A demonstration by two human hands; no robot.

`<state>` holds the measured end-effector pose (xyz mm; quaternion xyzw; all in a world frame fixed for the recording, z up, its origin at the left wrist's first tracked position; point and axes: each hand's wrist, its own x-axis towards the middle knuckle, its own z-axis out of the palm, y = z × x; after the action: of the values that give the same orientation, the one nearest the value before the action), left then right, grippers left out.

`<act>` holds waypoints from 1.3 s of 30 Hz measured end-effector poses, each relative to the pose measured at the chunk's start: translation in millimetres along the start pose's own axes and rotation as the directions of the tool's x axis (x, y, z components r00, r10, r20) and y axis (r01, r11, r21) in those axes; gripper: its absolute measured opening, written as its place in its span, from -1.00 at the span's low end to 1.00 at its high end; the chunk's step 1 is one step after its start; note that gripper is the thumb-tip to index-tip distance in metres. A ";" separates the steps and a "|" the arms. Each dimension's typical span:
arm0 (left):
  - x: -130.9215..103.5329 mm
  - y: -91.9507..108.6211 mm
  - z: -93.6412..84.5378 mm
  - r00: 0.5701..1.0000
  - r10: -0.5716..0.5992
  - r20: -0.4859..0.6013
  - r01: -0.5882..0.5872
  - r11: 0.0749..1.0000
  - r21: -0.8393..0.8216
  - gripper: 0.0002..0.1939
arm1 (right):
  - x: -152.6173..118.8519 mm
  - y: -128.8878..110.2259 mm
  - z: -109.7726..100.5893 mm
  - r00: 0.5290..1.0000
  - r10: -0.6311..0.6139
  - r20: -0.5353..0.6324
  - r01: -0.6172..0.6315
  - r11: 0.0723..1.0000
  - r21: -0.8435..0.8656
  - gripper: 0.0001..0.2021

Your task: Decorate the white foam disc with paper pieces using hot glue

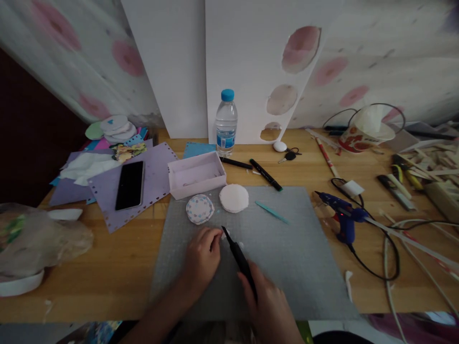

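Observation:
My right hand (pixel 268 298) is wrapped round a black craft knife (pixel 239 258), its blade tip pointing up and left. Beside that blade, my left hand (pixel 203 251) has its fingers closed at a small white scrap (pixel 225 233), apparently pinching it; the fingers partly hide it. Both hands are above a grey cutting mat (pixel 287 258). Just beyond them lie a round piece with a dotted pattern (pixel 200 209) and a plain white disc (pixel 234 198). A thin turquoise stick-like tool (pixel 271 211) rests on the mat to the right.
Behind the discs stand an open white box (pixel 196 176) and a water bottle (pixel 226 124). A blue glue gun (pixel 342 215) with cables is at the right. Phone (pixel 129 185) and purple paper (pixel 158 167) lie left. A white board (pixel 244 62) with round holes leans at the back.

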<state>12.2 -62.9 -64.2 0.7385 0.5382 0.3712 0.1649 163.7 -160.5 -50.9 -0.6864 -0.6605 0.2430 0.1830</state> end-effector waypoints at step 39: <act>16.9 14.8 -60.8 0.865 0.501 0.033 -0.485 0.851 -0.203 -0.69 | 36.1 30.9 -61.4 0.947 0.031 -0.320 -0.046 0.998 -0.038 -0.58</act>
<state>-19.6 -62.3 -7.6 0.8479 0.2857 0.4187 0.1558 224.6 -122.1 -21.9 -0.7333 -0.6140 0.1173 0.2673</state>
